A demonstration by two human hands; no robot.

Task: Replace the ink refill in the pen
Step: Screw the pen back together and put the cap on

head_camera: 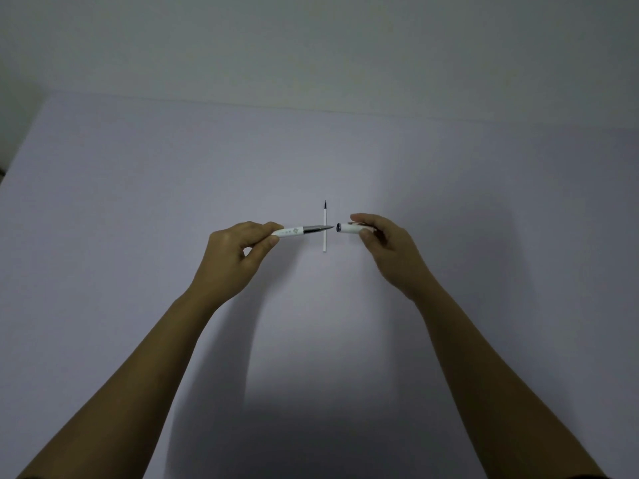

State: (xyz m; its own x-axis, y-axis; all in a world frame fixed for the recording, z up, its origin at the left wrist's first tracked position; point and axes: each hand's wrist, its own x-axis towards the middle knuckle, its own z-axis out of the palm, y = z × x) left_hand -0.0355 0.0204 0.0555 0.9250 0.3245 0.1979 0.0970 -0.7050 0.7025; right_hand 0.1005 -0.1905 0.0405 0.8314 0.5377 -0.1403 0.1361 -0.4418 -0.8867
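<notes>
My left hand (238, 250) holds a white pen (304, 231) level above the table, its grey grip and pointed tip aimed to the right. A small gap separates that tip from the white pen cap (349, 227), which my right hand (383, 243) pinches with its open end facing the pen. A thin white ink refill (325, 236) with a dark tip lies on the table beneath the pen, pointing away from me. The pen's tip crosses over the refill's middle.
The pale grey-lilac tabletop (138, 202) fills the view, with its far edge meeting a plain wall (311, 46). The table's left edge runs diagonally at the far left. My forearms cast shadows near the front.
</notes>
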